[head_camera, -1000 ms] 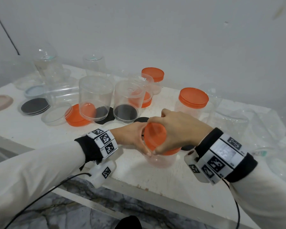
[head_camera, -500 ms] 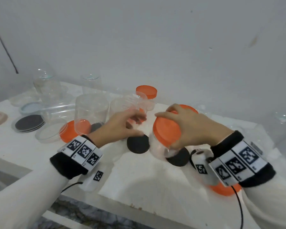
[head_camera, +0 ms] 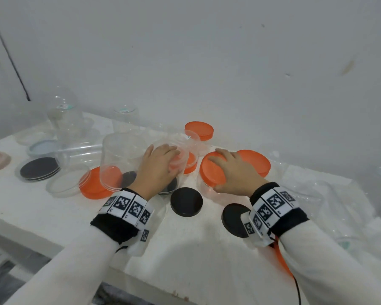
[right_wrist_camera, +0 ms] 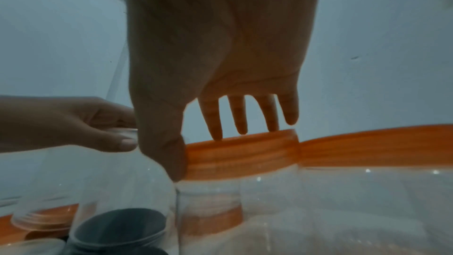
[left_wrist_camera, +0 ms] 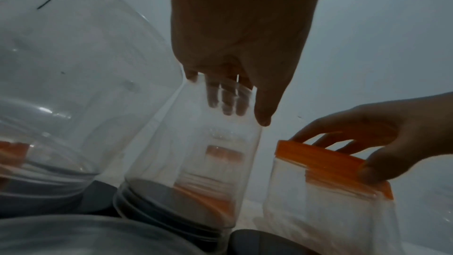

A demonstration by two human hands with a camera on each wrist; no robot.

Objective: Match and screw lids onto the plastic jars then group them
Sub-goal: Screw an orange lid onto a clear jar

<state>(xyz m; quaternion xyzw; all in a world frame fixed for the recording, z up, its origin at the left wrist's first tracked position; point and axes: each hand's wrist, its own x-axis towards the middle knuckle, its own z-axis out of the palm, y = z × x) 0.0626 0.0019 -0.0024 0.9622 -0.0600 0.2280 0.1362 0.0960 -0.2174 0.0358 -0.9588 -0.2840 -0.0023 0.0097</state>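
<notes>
My right hand (head_camera: 223, 172) grips the orange lid (head_camera: 209, 171) of a clear jar that stands tilted on the white table (head_camera: 196, 249). In the right wrist view my thumb presses the lid's (right_wrist_camera: 245, 152) near rim and my fingers reach over its top. It stands against a second orange-lidded jar (head_camera: 256, 164). My left hand (head_camera: 161, 168) clasps the upturned base of an inverted clear jar (head_camera: 185, 148). That jar (left_wrist_camera: 196, 162) stands mouth down over a black lid, with my thumb on its near side and my fingers seen through its wall. A third orange-lidded jar (head_camera: 199, 130) stands behind.
Two loose black lids (head_camera: 186, 201) (head_camera: 235, 220) lie in front of my hands. A big inverted clear jar (head_camera: 119, 159) stands over an orange lid (head_camera: 92, 186) at the left. Clear and dark lids (head_camera: 40, 169) lie further left. Clear jars crowd the back and right.
My right hand has carried the orange-lidded jar back and right, beside another orange-lidded jar. My left hand has let go of it and taken hold of the inverted clear jar.
</notes>
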